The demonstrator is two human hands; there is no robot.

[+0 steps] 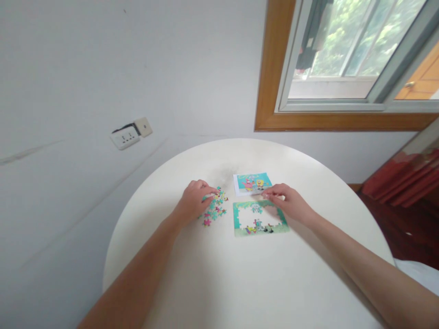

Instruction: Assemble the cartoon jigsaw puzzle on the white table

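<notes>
A loose pile of small colourful jigsaw puzzle pieces (pixel 214 211) lies on the table, left of the puzzle. Over its upper left side reaches my left hand (pixel 195 198), thumb and fingers apart, its fingertips among the pieces. The partly filled jigsaw puzzle (pixel 261 232) has its border joined, with several pieces along the bottom and at the top middle; its centre shows bare white. Just behind it lies a printed cartoon picture (pixel 252 183) on white paper. My right hand (pixel 288 201) is pinched above the puzzle's upper right edge, by the picture's lower right corner. What sits between its fingertips is too small to make out.
The round white table (pixel 219 283) stands against a white wall with a socket (pixel 125 137) at left. A wood-framed window (pixel 336 119) is at upper right. Red fabric (pixel 411 183) hangs at the far right, beyond the table's edge.
</notes>
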